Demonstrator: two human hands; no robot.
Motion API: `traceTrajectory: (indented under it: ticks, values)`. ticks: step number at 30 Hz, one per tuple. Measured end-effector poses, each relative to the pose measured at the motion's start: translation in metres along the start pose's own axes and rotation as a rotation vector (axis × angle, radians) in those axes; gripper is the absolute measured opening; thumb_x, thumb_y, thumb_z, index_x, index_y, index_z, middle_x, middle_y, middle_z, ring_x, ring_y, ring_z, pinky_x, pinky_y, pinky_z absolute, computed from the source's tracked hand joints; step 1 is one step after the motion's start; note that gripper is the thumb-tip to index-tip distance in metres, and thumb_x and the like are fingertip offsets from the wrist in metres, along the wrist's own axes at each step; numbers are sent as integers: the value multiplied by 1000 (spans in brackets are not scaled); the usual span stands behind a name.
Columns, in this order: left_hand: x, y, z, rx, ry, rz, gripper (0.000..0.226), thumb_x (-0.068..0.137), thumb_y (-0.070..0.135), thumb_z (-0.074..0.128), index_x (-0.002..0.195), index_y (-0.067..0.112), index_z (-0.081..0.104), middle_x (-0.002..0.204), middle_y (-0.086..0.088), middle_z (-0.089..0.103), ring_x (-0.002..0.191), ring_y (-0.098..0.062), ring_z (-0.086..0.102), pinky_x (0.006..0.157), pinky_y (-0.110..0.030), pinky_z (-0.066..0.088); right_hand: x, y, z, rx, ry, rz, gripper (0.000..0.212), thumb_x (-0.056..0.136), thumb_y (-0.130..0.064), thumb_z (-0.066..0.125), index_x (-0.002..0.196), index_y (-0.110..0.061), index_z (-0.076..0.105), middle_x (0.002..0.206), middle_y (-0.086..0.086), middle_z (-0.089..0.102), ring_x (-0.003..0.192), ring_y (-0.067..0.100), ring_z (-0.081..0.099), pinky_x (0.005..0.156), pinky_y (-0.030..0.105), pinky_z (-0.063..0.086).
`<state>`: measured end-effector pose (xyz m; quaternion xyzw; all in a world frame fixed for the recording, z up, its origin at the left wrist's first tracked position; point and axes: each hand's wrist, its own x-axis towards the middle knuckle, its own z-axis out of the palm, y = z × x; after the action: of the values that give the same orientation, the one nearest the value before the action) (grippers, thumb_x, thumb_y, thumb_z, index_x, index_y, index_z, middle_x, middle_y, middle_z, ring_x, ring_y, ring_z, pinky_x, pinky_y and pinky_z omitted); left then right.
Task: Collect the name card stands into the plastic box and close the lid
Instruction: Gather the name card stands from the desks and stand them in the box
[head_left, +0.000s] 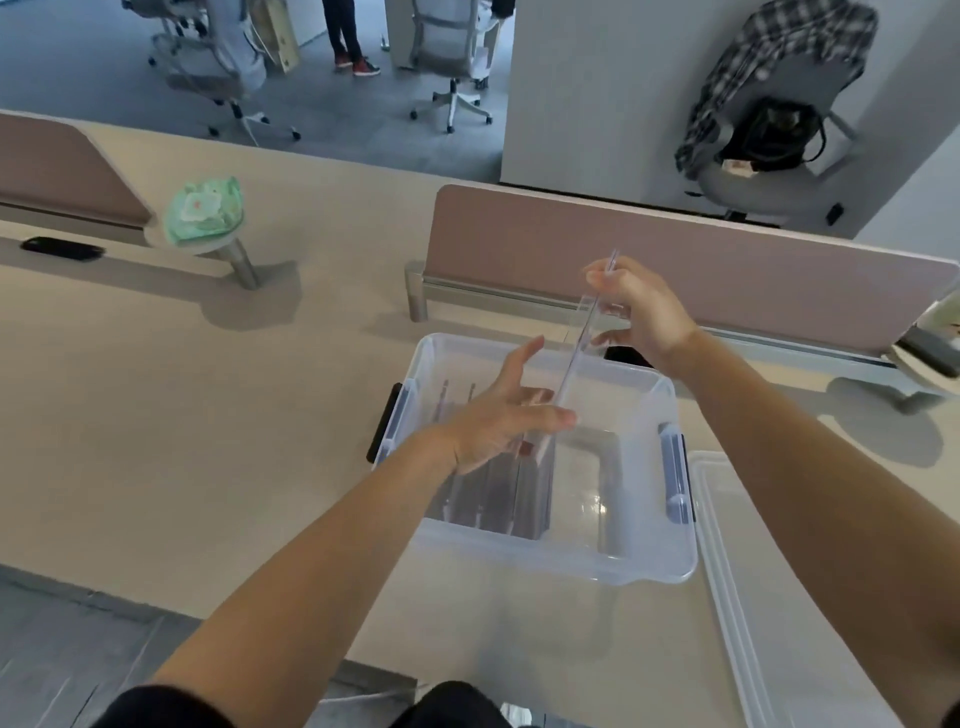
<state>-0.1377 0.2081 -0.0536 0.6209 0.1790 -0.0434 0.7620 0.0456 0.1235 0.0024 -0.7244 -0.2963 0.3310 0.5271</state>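
A pale beige desk (208, 415) carries a clear plastic box (519, 551), open at the top, with its lid (779, 597) lying flat just right of it. Behind the box a pink screen (675, 265) stands on metal feet, with a black slot (628, 356) in the desktop between them. Far left of the box are a metal post (244, 265) bearing a round shelf, a second screen (57, 171) and another black slot (62, 248).

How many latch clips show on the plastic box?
2: left clip at the left end of the plastic box; right clip at its right end, beside the lid. None looks hidden.
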Motion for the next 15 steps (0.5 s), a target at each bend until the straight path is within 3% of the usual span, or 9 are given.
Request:
traceTrajectory:
  ticks: [2,4,7,11,15]
  values:
    - [9,-4,1,-63,-21,17,103,64,37,83,138,61,15,148,-24,39,140,-34,35,99,-49,45,2,3,-3,9,15,65,52,78,-54,56,122,-27,53,120,-9,52,119,21,48,99,56,46]
    - [15,-4,3,-51,-11,35,102,72,32,83,141,58,13,153,-24,31,140,-23,32,85,-36,48,1,8,-3,5,46,143,74,77,-63,55,141,-30,37,140,-5,42,134,29,36,99,55,43]
    - [26,-6,4,6,34,74,101,77,31,80,145,54,9,154,-20,26,140,-19,28,92,-42,48,-8,24,2,26,7,216,87,73,-75,60,147,-50,19,161,-4,21,138,41,33,99,60,44]
    - [39,-13,7,25,25,103,100,73,39,80,143,53,11,152,-12,28,141,-25,30,104,-50,44,-22,57,8,82,-39,236,87,71,-76,65,144,-61,20,162,-1,25,133,42,45,98,58,48]
    - [46,-21,8,169,-61,38,108,70,56,77,148,49,2,159,-13,23,140,-28,37,112,-50,36,-26,72,-4,106,36,231,76,78,-66,69,144,-53,33,148,2,47,126,40,53,95,61,51]
